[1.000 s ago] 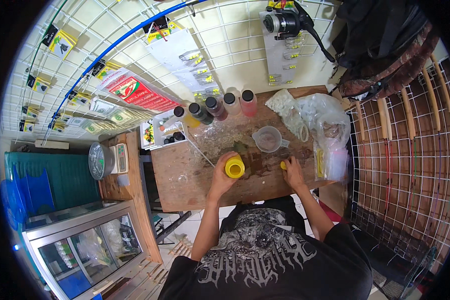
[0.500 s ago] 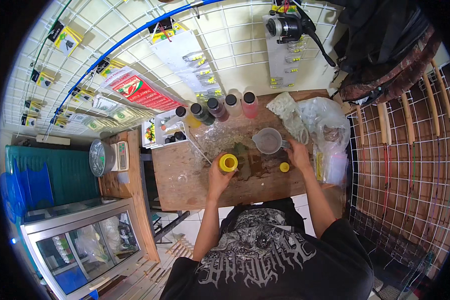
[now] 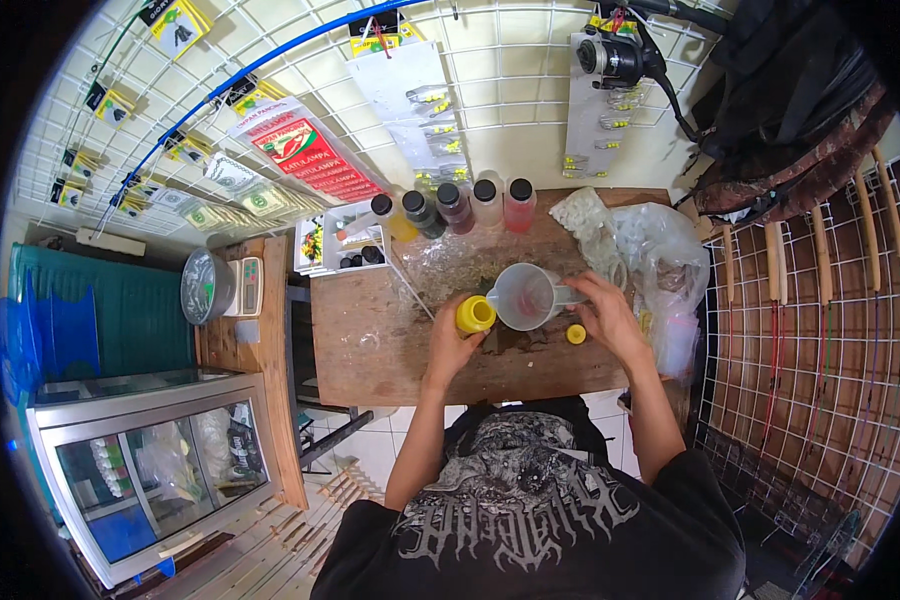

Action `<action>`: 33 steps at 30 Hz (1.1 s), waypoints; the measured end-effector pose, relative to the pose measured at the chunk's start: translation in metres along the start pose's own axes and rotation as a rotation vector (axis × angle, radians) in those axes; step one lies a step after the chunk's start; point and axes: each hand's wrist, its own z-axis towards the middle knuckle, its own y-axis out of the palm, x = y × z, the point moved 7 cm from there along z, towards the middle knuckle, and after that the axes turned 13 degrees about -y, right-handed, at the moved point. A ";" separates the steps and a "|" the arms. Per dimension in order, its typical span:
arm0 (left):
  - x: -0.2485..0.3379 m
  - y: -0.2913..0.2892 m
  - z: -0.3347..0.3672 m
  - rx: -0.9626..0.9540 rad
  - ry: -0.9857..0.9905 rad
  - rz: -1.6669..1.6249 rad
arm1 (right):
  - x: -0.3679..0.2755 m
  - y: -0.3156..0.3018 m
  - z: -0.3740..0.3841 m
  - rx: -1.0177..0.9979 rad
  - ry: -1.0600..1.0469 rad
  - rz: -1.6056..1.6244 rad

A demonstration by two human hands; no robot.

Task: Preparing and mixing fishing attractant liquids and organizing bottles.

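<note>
My left hand (image 3: 452,350) is closed round a yellow bottle (image 3: 476,316) whose mouth is uncovered and tilted a little to the right. In my right hand (image 3: 607,317) is the handle of a clear plastic measuring jug (image 3: 527,297), raised and leaning so that its spout meets or nearly meets the bottle's rim. Whether liquid is flowing between them I cannot tell. A small yellow cap (image 3: 576,334) lies on the wooden table (image 3: 380,360), just below the jug and beside my right hand. Wet dark patches show on the wood around the bottle.
Several black-capped bottles of coloured liquid (image 3: 454,210) line the table's back edge. A white divided box (image 3: 342,240) stands at the back left, and clear plastic bags (image 3: 660,250) lie at the right. Further left, a scale (image 3: 247,287) sits beside a metal bowl (image 3: 206,287).
The jug has been lifted and brought left to the yellow bottle, its spout tipping toward the mouth. My left hand still grips the bottle. The whole view has shifted slightly.
</note>
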 end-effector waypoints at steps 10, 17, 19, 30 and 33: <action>0.007 -0.001 -0.011 -0.014 0.021 0.027 | -0.046 -0.009 0.013 -0.129 -0.029 -0.102; 0.013 0.001 -0.021 -0.055 0.037 0.084 | -0.084 -0.012 0.024 -0.094 -0.186 -0.268; 0.009 0.003 -0.022 -0.044 0.047 0.082 | -0.095 -0.009 0.028 -0.099 -0.215 -0.276; 0.016 0.002 -0.030 -0.006 0.089 0.007 | -0.139 0.004 0.037 -0.122 -0.334 -0.332; 0.016 0.004 -0.032 -0.009 0.103 -0.016 | -0.144 0.010 0.037 -0.136 -0.343 -0.360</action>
